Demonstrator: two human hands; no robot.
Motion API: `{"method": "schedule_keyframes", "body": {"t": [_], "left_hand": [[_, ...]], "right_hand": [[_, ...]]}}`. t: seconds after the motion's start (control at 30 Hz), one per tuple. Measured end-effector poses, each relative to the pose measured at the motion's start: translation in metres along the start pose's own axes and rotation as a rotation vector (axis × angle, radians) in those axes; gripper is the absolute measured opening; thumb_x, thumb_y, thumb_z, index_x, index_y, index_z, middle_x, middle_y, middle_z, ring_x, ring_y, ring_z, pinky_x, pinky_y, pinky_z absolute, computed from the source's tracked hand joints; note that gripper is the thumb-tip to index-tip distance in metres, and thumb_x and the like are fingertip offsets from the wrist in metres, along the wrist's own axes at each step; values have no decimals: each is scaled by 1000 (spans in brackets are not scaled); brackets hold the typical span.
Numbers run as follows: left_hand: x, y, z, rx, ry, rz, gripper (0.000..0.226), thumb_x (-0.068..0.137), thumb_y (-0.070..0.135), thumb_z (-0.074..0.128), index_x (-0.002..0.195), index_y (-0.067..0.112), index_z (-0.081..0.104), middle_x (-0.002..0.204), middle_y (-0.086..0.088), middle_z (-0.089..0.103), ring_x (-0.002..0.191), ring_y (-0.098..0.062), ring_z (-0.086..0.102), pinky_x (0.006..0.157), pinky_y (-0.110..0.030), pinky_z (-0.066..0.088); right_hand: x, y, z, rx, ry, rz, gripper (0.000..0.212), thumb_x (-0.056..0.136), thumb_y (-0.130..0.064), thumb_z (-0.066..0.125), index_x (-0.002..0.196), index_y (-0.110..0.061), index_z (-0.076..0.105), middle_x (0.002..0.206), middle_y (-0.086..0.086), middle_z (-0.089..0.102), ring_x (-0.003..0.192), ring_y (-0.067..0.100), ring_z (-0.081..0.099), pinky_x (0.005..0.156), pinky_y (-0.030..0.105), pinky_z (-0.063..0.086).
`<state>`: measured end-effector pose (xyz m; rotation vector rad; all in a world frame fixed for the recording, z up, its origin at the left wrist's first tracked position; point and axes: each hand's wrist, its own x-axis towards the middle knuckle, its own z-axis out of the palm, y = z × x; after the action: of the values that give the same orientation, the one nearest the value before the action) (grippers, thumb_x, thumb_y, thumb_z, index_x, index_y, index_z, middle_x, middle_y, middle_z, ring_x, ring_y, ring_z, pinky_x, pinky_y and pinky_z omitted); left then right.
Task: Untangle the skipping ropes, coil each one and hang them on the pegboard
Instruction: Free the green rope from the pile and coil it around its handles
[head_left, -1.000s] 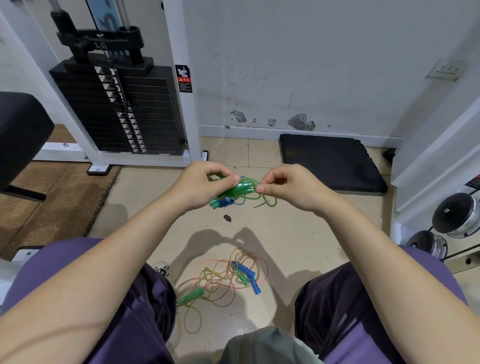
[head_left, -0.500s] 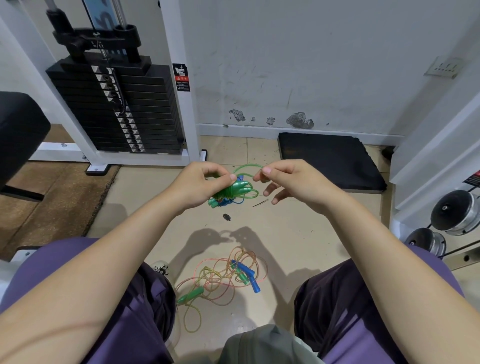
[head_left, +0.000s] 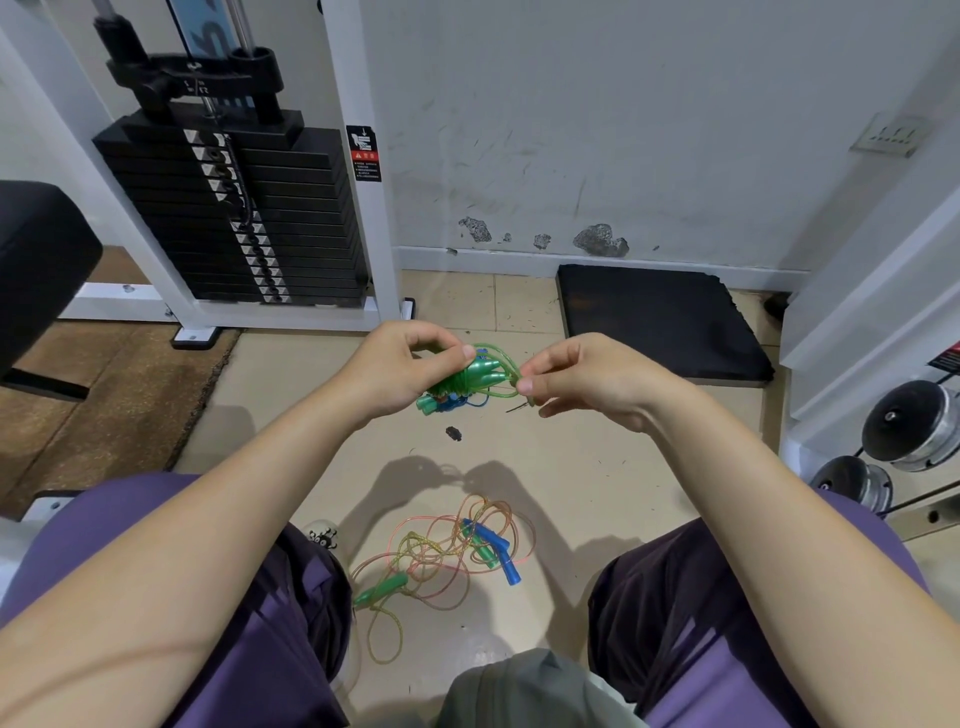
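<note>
Now pinching green cord (head_left: 506, 387) with right hand (head_left: 587, 384); left hand (head_left: 402, 366) gripping bundled handles (head_left: 467, 376). Light, springy, slippery; best held at handles.

The left hand (head_left: 397, 364) covers the near end of the green rope bundle (head_left: 470, 376), so how its fingers lie round it cannot be told. The right hand (head_left: 582, 382) hides where the rope loop ends between its fingertips. Below both hands, the strands of the rope tangle (head_left: 447, 556) overlap too finely to sort by rope.
</note>
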<state>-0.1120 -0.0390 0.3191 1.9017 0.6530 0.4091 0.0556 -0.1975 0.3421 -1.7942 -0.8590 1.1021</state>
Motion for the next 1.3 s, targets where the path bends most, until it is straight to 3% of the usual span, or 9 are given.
{"method": "schedule_keyframes", "body": {"t": [0.13,0.2,0.37,0.57,0.7,0.87,1.07,1.2,1.3], "left_hand": [[-1,0,1,1,-18,-4,14,89,33,72,77,27,73,65,18,68,62,-3,61,59,-19,43],[-2,1,0,16,-39,-15,15,88,33,73,75,26,73,64,15,68,64,-9,61,60,-22,44],[-7,7,3,17,-137,-2,17,90,30,72,77,18,72,66,9,70,59,-16,67,54,-19,46],[-10,12,4,-45,-156,3,22,92,28,70,87,7,72,80,-17,72,63,-23,64,56,-25,44],[-10,12,5,-104,-145,-5,18,92,25,69,84,9,72,68,-8,72,58,-22,65,51,-20,44],[-10,12,6,-119,-145,-7,22,93,27,68,83,8,71,66,-3,71,57,-19,66,51,-19,44],[-9,10,10,-128,-39,23,18,91,26,71,74,19,72,65,5,70,57,-8,61,52,-14,44],[-7,9,11,-132,45,38,16,90,26,71,76,18,71,64,12,67,59,-5,57,55,-15,44],[-7,10,11,-132,55,50,16,91,25,71,75,20,70,65,16,67,59,-2,57,56,-12,43]], "right_hand": [[-1,-2,1,-62,46,-16,17,80,-7,77,91,3,69,72,9,61,56,14,47,51,23,40],[-2,-4,0,-18,34,-28,6,84,-4,72,86,-1,67,68,9,61,52,14,49,48,21,40],[-4,-7,1,116,-12,-45,5,92,0,62,88,-2,64,69,8,64,56,14,56,50,19,45],[-1,-4,4,254,-57,-25,5,90,-1,63,87,-4,67,66,2,63,59,10,55,57,19,45],[2,-2,4,367,-54,0,6,88,0,63,91,-2,68,64,1,67,61,10,60,63,19,54],[4,-1,8,398,-5,-1,4,87,-4,66,85,-4,70,63,2,67,60,10,60,62,20,53],[4,-2,10,371,-16,20,6,86,-7,66,83,-7,70,75,7,67,73,17,57,83,36,44],[4,-3,9,368,-1,36,4,89,-9,66,88,-7,69,71,3,69,69,12,62,72,28,48],[3,-3,8,390,-29,43,6,90,-10,64,88,-7,70,75,4,70,71,12,63,73,27,50]]}}
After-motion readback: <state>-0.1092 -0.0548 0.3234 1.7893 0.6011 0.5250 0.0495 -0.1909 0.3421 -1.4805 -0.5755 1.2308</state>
